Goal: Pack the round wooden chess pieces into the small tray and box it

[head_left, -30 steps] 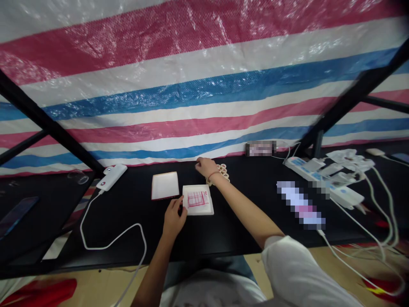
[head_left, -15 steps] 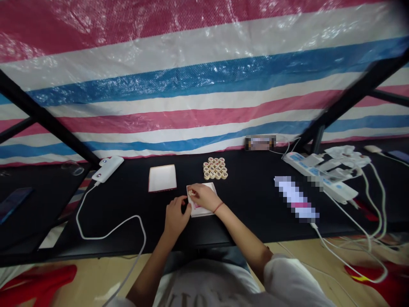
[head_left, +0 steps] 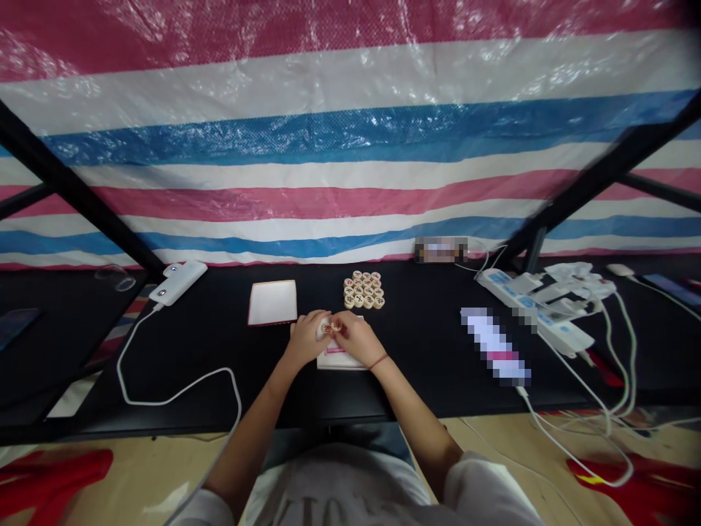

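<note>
My left hand point(head_left: 305, 337) and my right hand point(head_left: 353, 337) meet over a small white box point(head_left: 339, 359) with red lines inside, on the black table point(head_left: 427, 351). Both pinch small round wooden chess pieces point(head_left: 331, 326) with red marks, held side by side at the fingertips. A cluster of several more round wooden pieces point(head_left: 364, 290) lies just beyond the box. A white lid point(head_left: 272, 302) with a red edge lies to the left of the box. My right wrist wears a thin red string.
A white power bank point(head_left: 178, 282) with a looping white cable lies at the left. Power strips point(head_left: 534, 307) with chargers and cables crowd the right side. A striped plastic tarp point(head_left: 350, 146) hangs behind the table, crossed by black frame bars. A dark phone point(head_left: 16, 321) lies far left.
My right hand drew back from the cluster of pieces to the white box with a piece. My left hand slid from the box's left edge onto it and now meets the right.
</note>
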The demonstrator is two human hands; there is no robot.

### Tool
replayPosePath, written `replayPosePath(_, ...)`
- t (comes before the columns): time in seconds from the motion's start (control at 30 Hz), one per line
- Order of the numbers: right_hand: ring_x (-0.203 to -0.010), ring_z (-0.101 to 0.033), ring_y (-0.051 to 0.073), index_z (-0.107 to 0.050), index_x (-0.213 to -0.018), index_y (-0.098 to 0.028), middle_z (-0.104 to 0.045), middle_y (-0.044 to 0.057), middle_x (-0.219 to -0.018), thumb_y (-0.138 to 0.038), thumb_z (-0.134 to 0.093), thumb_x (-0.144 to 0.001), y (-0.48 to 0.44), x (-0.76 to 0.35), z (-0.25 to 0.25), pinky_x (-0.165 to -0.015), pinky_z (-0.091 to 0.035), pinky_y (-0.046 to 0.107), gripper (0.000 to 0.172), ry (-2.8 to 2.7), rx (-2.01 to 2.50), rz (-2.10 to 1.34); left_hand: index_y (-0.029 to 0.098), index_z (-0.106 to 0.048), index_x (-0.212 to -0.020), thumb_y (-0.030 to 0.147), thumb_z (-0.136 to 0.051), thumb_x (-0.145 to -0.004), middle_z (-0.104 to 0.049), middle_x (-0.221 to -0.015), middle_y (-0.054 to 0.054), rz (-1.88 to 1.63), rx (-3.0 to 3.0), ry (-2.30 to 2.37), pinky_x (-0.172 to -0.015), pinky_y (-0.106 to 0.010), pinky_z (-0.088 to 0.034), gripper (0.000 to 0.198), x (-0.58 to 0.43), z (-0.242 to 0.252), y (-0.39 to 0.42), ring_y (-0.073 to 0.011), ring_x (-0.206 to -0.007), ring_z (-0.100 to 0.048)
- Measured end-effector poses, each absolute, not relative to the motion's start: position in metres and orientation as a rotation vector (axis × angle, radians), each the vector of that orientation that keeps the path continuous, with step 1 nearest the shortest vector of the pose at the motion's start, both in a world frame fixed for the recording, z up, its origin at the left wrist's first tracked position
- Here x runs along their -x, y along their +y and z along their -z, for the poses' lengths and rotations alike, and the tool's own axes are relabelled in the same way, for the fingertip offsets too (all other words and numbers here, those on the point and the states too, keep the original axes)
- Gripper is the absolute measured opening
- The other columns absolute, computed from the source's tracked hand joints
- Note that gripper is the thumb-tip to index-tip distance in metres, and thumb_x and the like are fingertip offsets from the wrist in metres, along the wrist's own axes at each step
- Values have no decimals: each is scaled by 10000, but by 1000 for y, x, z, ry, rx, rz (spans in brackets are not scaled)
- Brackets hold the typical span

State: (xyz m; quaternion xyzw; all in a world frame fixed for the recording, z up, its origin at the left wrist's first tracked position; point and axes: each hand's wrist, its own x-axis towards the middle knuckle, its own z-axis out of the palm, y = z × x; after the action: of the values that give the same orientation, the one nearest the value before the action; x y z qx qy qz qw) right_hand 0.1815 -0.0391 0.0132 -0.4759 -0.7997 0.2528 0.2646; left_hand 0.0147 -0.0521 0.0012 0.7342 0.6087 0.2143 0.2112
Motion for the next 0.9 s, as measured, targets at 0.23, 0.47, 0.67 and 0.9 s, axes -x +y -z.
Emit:
replayPosePath(0.23,-838,-608,143,-612,-848,-193,-618,49,-977,-6,-511,-723,-41,-177,-1,-780,-485,261,246,-2065,1052,-729,241,-588,-1213,169,-546,-779,-650,-1212,-34,-719,-2040,1654,-929,-364,-394,442,-13,4,-58,-214,-1050,-583)
replayPosePath(0.47,-957,-631,167,-648,-871,-199,-648,63,-1016,-26,-507,-755,-44,-170,4,-884,-494,314,252,-2063,988,-726,235,-551,-1256,170,-549,-775,-639,-1212,-40,-704,-2099,1633,-903,-364,-395,486,-12,6,-59,-220,-1045,-581)
replayPosePath(0.67,-863,-626,159,-642,-959,-187,-629,72,-1047,-145,-526,-805,-19,-192,-14,-794,-501,285,197,-1998,1154,-602,253,-586,-1200,218,-581,-780,-649,-1188,-22,-709,-2050,1718,-920,-370,-367,422,-19,2,-60,-219,-1051,-568)
replayPosePath(0.9,-1051,-607,210,-579,-1191,-201,-608,103,-1216,-312,-454,-913,79,-201,-47,-870,-454,295,324,-2133,1987,-335,285,-630,-1149,246,-590,-786,-655,-1142,-10,-651,-1981,1753,-928,-379,-361,367,-22,-1,-58,-221,-1047,-561)
